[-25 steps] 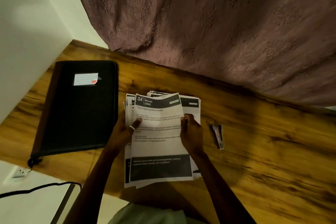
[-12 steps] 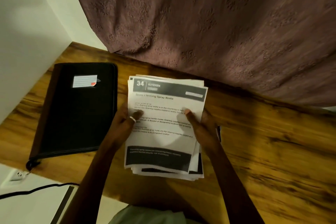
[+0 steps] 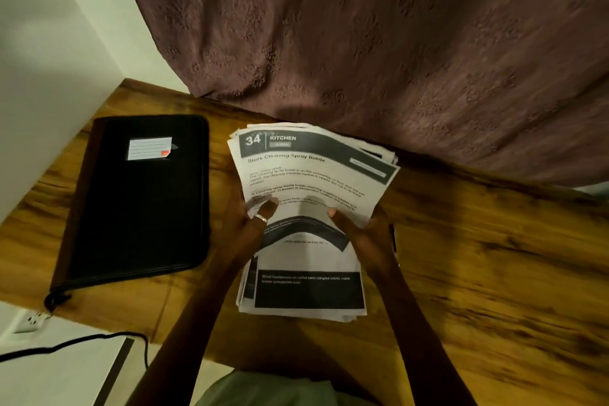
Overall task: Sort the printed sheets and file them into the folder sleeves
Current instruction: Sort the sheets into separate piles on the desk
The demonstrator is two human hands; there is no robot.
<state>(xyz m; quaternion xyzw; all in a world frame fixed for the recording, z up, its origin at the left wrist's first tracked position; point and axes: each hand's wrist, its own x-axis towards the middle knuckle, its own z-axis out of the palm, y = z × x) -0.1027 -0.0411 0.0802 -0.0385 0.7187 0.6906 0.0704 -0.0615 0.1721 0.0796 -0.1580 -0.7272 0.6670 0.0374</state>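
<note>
The stack of printed sheets (image 3: 309, 293) lies on the tabletop (image 3: 494, 273) just right of the closed folder (image 3: 138, 201). The top sheet (image 3: 313, 175), flat half a second ago, now buckles upward, baring the page beneath; the left hand (image 3: 244, 227) and right hand (image 3: 365, 234) pinch it by its sides, thumbs on top. Sorting seems barely begun; the folder is unopened and nothing is filed.
</note>
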